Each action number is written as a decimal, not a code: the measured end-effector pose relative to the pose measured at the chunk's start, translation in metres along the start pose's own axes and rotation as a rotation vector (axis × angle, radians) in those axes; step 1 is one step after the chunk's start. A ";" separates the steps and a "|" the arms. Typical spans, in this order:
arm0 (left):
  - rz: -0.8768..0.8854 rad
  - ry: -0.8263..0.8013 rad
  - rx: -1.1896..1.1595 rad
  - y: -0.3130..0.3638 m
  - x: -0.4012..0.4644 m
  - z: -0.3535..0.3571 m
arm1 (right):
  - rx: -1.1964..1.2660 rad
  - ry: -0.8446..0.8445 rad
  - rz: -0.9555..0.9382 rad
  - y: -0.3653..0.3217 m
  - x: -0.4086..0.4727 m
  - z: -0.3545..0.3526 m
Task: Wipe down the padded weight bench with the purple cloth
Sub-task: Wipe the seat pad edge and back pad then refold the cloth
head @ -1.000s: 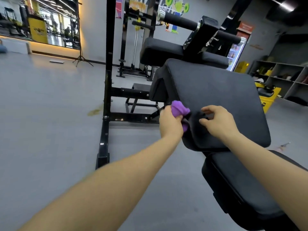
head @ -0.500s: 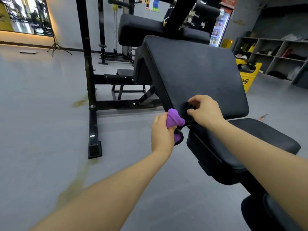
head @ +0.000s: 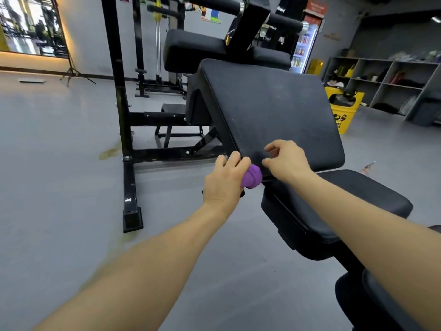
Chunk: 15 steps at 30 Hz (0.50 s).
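From the head view, the left hand point(head: 224, 177) grips the purple cloth point(head: 251, 177) bunched into a wad, pressed against the lower left corner of the inclined back pad point(head: 274, 108) — a tight ball probably suits an edge better than a flat spread. The right hand point(head: 285, 158) sits just beside it on the pad's lower edge, fingers curled, thumb and forefinger close together (whether they pinch anything I cannot tell), perhaps steadying the pad. The seat pad point(head: 358, 194) below looks not yet reached.
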<state>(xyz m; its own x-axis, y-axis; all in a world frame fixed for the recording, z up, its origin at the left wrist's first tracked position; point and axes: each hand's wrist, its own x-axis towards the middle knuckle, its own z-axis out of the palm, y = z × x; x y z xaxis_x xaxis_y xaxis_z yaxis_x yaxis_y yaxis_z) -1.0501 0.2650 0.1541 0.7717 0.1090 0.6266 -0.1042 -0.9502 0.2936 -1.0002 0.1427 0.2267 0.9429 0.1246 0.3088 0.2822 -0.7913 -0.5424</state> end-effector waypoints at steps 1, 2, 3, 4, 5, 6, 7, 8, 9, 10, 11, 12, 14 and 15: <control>-0.068 0.018 -0.005 -0.011 0.003 -0.004 | 0.002 -0.008 0.006 0.001 -0.001 0.000; -0.169 0.017 -0.014 -0.027 0.004 -0.011 | 0.008 -0.015 0.014 0.002 -0.001 0.000; -0.260 0.025 -0.018 -0.044 0.003 -0.018 | 0.008 -0.023 0.021 0.003 -0.001 0.000; -0.316 0.051 -0.013 -0.059 -0.001 -0.024 | 0.002 -0.028 0.021 0.004 0.000 0.000; -0.336 0.088 -0.020 -0.066 -0.003 -0.029 | -0.002 -0.025 0.018 0.003 0.002 0.000; -0.321 0.124 -0.053 -0.065 -0.003 -0.031 | -0.001 -0.018 0.016 0.002 0.004 0.000; -0.283 0.135 -0.120 -0.054 -0.001 -0.031 | 0.000 -0.012 0.015 0.000 0.006 0.001; -0.227 0.108 -0.189 -0.038 0.002 -0.027 | -0.001 -0.007 0.013 -0.002 0.007 0.002; -0.168 0.075 -0.233 -0.020 0.003 -0.021 | -0.005 0.001 0.013 -0.004 0.008 0.003; -0.122 0.056 -0.256 -0.005 0.003 -0.014 | -0.009 0.010 0.013 -0.004 0.008 0.005; -0.109 0.051 -0.271 0.004 0.003 -0.008 | -0.016 0.017 0.014 -0.004 0.007 0.006; -0.128 0.048 -0.278 0.006 0.003 -0.003 | -0.023 0.019 0.011 -0.003 0.006 0.007; -0.208 -0.011 -0.244 -0.008 0.001 0.002 | -0.036 0.011 0.013 0.002 0.001 0.009; -0.258 -0.053 -0.218 -0.019 -0.001 0.003 | -0.038 0.002 0.023 0.005 -0.002 0.009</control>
<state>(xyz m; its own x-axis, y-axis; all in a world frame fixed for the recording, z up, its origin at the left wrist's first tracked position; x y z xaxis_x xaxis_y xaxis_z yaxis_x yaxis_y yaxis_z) -1.0470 0.2818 0.1462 0.8211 0.3170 0.4747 -0.0281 -0.8081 0.5883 -0.9995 0.1440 0.2167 0.9488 0.1048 0.2979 0.2531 -0.8163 -0.5192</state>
